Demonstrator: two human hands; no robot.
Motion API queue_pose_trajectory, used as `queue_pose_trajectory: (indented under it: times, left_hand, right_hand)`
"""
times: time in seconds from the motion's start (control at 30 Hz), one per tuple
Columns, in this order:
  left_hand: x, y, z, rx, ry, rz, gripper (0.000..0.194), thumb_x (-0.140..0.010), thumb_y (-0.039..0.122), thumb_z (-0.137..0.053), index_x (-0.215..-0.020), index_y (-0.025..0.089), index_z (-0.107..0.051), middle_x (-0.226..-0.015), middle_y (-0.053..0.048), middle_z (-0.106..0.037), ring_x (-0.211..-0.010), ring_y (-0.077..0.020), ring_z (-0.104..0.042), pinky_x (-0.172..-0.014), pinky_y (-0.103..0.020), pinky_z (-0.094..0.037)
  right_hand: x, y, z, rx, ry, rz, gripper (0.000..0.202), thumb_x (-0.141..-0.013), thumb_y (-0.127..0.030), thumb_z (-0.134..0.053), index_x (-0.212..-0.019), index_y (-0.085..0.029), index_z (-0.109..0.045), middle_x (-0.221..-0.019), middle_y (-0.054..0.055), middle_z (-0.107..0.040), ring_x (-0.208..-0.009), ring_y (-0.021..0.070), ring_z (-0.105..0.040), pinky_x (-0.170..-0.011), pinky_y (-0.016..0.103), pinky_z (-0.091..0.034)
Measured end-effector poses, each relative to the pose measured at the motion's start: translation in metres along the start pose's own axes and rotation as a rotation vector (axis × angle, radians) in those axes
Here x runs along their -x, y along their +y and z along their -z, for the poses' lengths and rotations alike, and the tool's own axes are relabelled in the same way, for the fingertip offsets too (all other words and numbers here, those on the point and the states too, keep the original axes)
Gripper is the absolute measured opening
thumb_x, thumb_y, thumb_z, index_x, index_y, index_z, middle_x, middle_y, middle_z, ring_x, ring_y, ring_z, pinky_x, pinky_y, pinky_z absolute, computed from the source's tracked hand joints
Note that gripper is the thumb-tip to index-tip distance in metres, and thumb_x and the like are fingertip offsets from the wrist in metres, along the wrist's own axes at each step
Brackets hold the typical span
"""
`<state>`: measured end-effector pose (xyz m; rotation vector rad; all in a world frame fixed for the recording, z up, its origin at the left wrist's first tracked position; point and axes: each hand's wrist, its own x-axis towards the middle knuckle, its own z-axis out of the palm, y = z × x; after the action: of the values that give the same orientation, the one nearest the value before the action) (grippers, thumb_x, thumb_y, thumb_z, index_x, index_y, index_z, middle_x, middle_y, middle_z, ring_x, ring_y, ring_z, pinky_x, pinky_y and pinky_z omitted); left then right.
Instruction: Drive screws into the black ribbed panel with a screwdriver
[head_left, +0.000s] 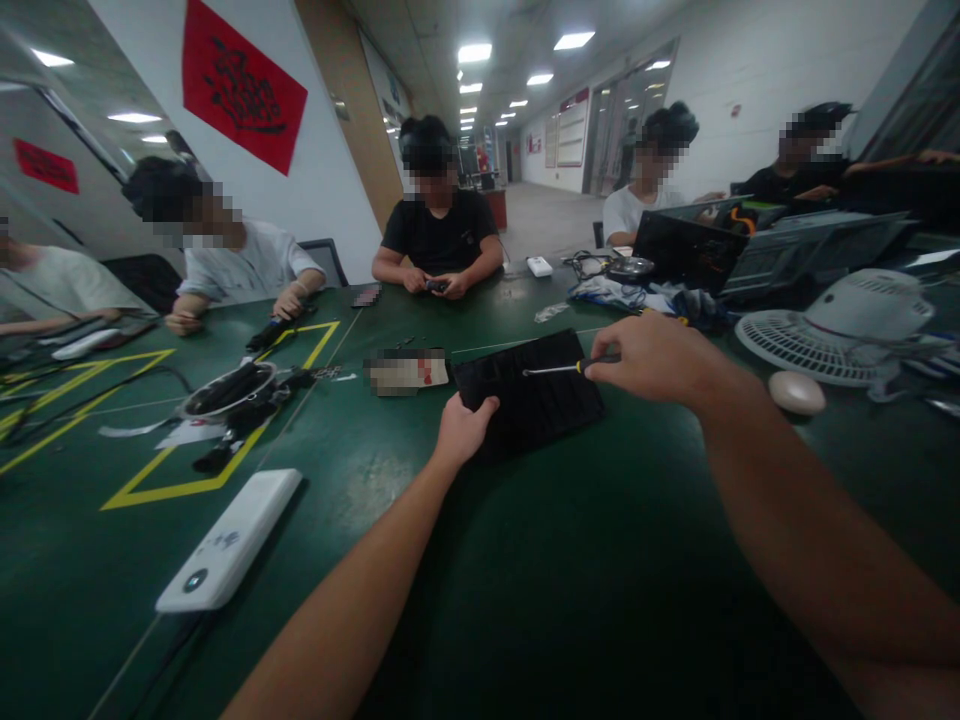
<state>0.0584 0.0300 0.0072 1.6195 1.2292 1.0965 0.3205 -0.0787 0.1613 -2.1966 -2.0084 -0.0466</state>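
Note:
A black, flat, wallet-like case with ridges or slots [544,415] lies a little tilted on the green table. Its left edge is in the grip of my left hand [465,428], thumb on top and fingers partly hidden. My right hand [649,355] is closed round the dark handle of a screwdriver [555,370], which has a yellow collar and a thin metal shaft. The shaft points left over the case; whether its tip touches the surface I cannot tell. Just left of the case lies a beige card or packet with red marks [427,370].
A white power bank [229,545] with a cable lies at front left, near a coiled cable bundle [232,395] by yellow tape. On the right are a white fan [832,325] and a pale computer mouse [796,393]. Across the table sits a person in black [442,235].

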Motion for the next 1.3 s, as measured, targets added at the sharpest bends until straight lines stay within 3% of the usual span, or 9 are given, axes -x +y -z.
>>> queue_pose_trajectory:
  times: [0.27, 0.47, 0.6, 0.7, 0.93, 1.07, 1.3]
  left_hand:
    - [0.0, -0.001, -0.001, 0.008, -0.003, 0.006, 0.031, -0.081, 0.04, -0.081, -0.1, 0.017, -0.077, -0.103, -0.011, -0.084, -0.098, -0.0329, -0.078, -0.091, -0.044, -0.059]
    - [-0.001, -0.003, -0.001, 0.02, -0.007, -0.005, 0.034, -0.08, 0.043, -0.08, -0.101, 0.017, -0.077, -0.104, -0.012, -0.084, -0.098, -0.0338, -0.078, -0.09, -0.045, -0.059]
    - [-0.001, -0.001, -0.001, -0.017, 0.026, 0.007, 0.03, -0.078, 0.042, -0.08, -0.094, 0.017, -0.077, -0.097, -0.012, -0.083, -0.093, -0.0332, -0.077, -0.088, -0.045, -0.059]
    - [0.0, -0.001, -0.002, -0.023, 0.031, 0.005, 0.03, -0.077, 0.042, -0.08, -0.094, 0.017, -0.077, -0.096, -0.011, -0.083, -0.093, -0.0324, -0.077, -0.088, -0.044, -0.059]
    - [0.0, 0.0, -0.002, 0.004, 0.018, 0.03, 0.033, -0.077, 0.044, -0.08, -0.097, 0.018, -0.076, -0.102, -0.013, -0.083, -0.098, -0.0343, -0.077, -0.091, -0.046, -0.058]
    - [0.001, 0.001, -0.001, 0.001, 0.017, 0.031, 0.033, -0.077, 0.043, -0.081, -0.097, 0.017, -0.076, -0.103, -0.013, -0.083, -0.099, -0.0349, -0.077, -0.091, -0.046, -0.059]
    - [0.001, 0.0, -0.001, 0.009, 0.01, 0.022, 0.033, -0.079, 0.042, -0.081, -0.1, 0.017, -0.077, -0.105, -0.014, -0.083, -0.1, -0.0345, -0.078, -0.093, -0.047, -0.06]
  right_hand:
    - [-0.002, -0.002, 0.0, 0.032, -0.076, -0.039, 0.038, -0.098, -0.052, -0.06, -0.105, -0.025, -0.086, -0.108, 0.013, -0.084, -0.105, 0.0367, -0.076, -0.084, 0.048, -0.053]
    - [-0.001, -0.004, -0.003, 0.04, -0.086, -0.012, 0.038, -0.1, -0.051, -0.056, -0.116, -0.027, -0.08, -0.118, 0.014, -0.082, -0.109, 0.0385, -0.074, -0.084, 0.048, -0.052]
    - [0.0, -0.004, -0.004, 0.036, -0.054, -0.016, 0.035, -0.095, -0.049, -0.067, -0.121, -0.027, -0.076, -0.111, 0.012, -0.081, -0.101, 0.0363, -0.074, -0.079, 0.045, -0.051]
    - [0.001, -0.004, -0.005, 0.043, -0.038, -0.005, 0.032, -0.089, -0.042, -0.075, -0.117, -0.027, -0.077, -0.106, 0.01, -0.08, -0.096, 0.0335, -0.073, -0.077, 0.043, -0.05]
    - [0.002, -0.006, -0.002, 0.036, 0.011, -0.004, 0.023, -0.09, -0.042, -0.072, -0.104, -0.027, -0.083, -0.107, 0.01, -0.082, -0.101, 0.0346, -0.074, -0.079, 0.044, -0.053]
    - [0.005, -0.01, 0.002, 0.065, 0.026, -0.031, 0.026, -0.093, -0.045, -0.069, -0.106, -0.029, -0.085, -0.114, 0.011, -0.083, -0.111, 0.0377, -0.074, -0.084, 0.047, -0.055]
    - [0.003, -0.011, 0.004, 0.093, -0.037, -0.056, 0.04, -0.1, -0.055, -0.059, -0.108, -0.029, -0.088, -0.111, 0.014, -0.084, -0.108, 0.039, -0.076, -0.084, 0.049, -0.058]
